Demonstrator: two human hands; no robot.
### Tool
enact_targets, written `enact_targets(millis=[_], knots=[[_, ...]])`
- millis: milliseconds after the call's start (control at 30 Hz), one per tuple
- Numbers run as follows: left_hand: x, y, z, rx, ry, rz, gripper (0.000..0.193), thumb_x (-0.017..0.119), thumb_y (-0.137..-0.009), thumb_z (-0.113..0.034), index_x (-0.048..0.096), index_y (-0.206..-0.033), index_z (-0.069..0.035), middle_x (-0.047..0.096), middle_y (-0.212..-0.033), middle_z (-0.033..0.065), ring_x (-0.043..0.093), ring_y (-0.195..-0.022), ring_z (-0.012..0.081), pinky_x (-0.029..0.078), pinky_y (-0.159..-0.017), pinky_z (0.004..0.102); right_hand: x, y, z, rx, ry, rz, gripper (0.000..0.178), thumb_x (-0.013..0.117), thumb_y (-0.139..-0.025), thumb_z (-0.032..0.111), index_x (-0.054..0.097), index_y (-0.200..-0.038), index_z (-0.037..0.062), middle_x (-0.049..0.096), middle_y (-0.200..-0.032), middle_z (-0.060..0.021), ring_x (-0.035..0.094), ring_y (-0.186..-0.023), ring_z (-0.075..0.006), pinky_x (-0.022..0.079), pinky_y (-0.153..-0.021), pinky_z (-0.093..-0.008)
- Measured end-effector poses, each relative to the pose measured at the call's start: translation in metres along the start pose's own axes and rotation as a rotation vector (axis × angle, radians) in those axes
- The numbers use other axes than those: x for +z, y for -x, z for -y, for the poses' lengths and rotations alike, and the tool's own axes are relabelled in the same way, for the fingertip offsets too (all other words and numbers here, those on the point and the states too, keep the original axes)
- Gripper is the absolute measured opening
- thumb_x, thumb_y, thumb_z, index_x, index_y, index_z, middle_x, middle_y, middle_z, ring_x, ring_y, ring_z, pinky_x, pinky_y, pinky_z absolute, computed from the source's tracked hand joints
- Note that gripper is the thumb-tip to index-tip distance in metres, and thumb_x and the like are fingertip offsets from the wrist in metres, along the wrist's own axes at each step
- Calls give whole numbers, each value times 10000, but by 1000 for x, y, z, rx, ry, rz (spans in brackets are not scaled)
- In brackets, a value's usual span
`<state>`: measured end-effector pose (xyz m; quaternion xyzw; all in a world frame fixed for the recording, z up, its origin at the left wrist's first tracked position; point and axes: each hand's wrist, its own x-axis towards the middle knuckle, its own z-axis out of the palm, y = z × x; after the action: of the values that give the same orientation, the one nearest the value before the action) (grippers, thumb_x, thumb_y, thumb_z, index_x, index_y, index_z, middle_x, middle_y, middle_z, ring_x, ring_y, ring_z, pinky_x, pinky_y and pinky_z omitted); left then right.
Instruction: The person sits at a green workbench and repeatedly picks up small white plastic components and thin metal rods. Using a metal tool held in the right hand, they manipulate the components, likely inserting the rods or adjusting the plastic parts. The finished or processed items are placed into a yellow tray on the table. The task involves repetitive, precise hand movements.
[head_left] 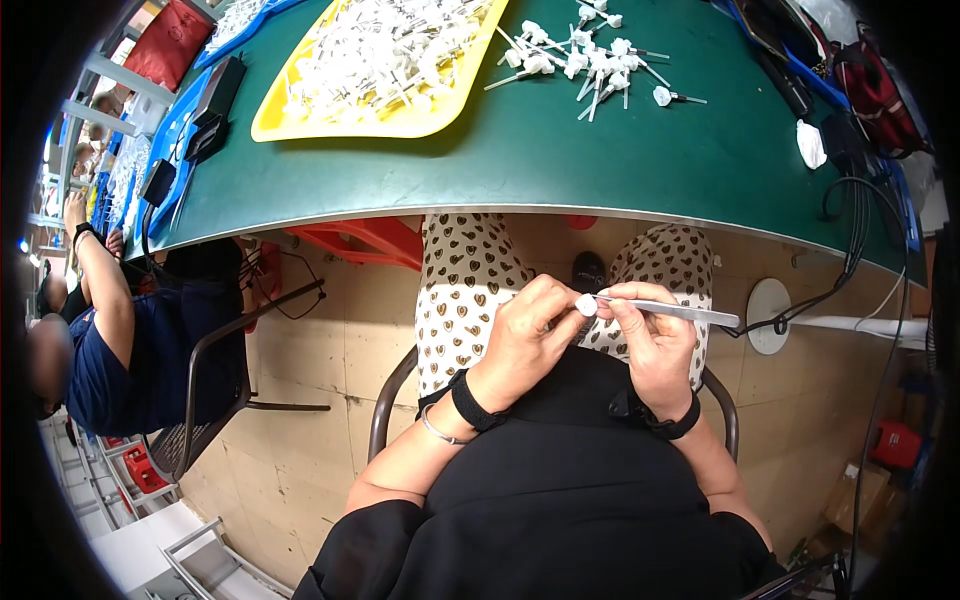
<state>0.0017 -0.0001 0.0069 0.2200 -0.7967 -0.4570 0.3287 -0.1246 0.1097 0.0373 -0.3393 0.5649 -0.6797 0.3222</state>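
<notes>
My left hand is closed, pinching a small white plastic piece between thumb and fingertips. My right hand grips a pair of metal tweezers. The tweezers' tips reach the white piece; whether they enter it is too small to tell. Both hands are above my lap, just in front of the table edge. On the green table, a yellow tray is heaped with similar white pieces with thin stems. Several more such pieces lie loose to the tray's right.
A black device and blue trays are at the table's left. At the right are cables, a white crumpled item and a dark red bag. Another person sits at the left. Under the table stands a red stool.
</notes>
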Motion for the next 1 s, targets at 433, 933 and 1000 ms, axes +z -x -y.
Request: enact_targets(millis=[433, 933, 1000], knots=[[0, -1, -1, -7, 0, 13, 98, 751, -830, 42, 672, -880, 15, 638, -834, 86, 652, -717, 183, 529, -622, 290, -1, -1, 0, 10, 32, -18, 118, 605, -1002, 14, 648, -1092, -50, 705, -988, -84, 697, -906, -124, 578, -823, -243], [2, 1, 2, 21, -14, 6, 107, 760, -823, 35, 667, -869, 6, 630, -814, 82, 629, -695, 183, 508, -608, 292, -2, -1, 0, 22, 32, -15, 98, 600, -1001, 0, 650, -1070, -49, 693, -955, -69, 671, -871, -106, 562, -800, -240], [2, 1, 2, 20, -15, 5, 107, 760, -823, 34, 668, -870, 6, 629, -812, 81, 629, -694, 185, 508, -608, 293, -1, 0, 0, 36, 22, -33, 96, 600, -1000, -1, 652, -1066, -47, 692, -951, -66, 668, -865, -103, 558, -795, -239]])
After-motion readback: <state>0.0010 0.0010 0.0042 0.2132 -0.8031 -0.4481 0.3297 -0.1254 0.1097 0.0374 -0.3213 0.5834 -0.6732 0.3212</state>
